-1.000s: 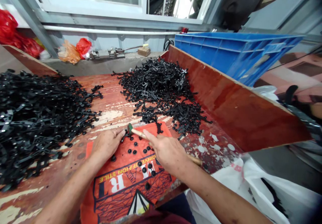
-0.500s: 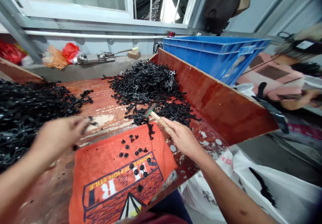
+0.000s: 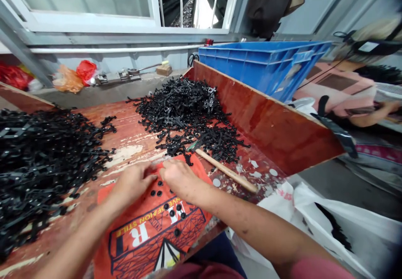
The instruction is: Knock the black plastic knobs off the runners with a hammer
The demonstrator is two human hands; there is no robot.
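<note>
Over the upper part of an orange printed cloth [image 3: 125,233], my two hands are close together. My left hand [image 3: 135,180] is closed, its fingertips near the cloth's top edge; what it pinches, if anything, is too small to name. My right hand [image 3: 177,176] is curled closed at the cloth, its fingertips hidden. Several small round black parts [image 3: 176,232] lie scattered on the cloth. A wooden-handled hammer [image 3: 226,171] rests on the red table, right of my right hand, its greenish head against a pile of black metal pieces [image 3: 185,103].
A larger black pile [image 3: 40,157] covers the left of the table. A red-brown board [image 3: 266,120] edges the right side, with a blue crate [image 3: 238,63] behind it. White sacks [image 3: 361,237] stand at the lower right. Another person [image 3: 342,86] sits at the far right.
My right hand has let go of the hammer, which now lies on the table, and moved left to the cloth. My left hand has moved right from beside the left pile to the cloth.
</note>
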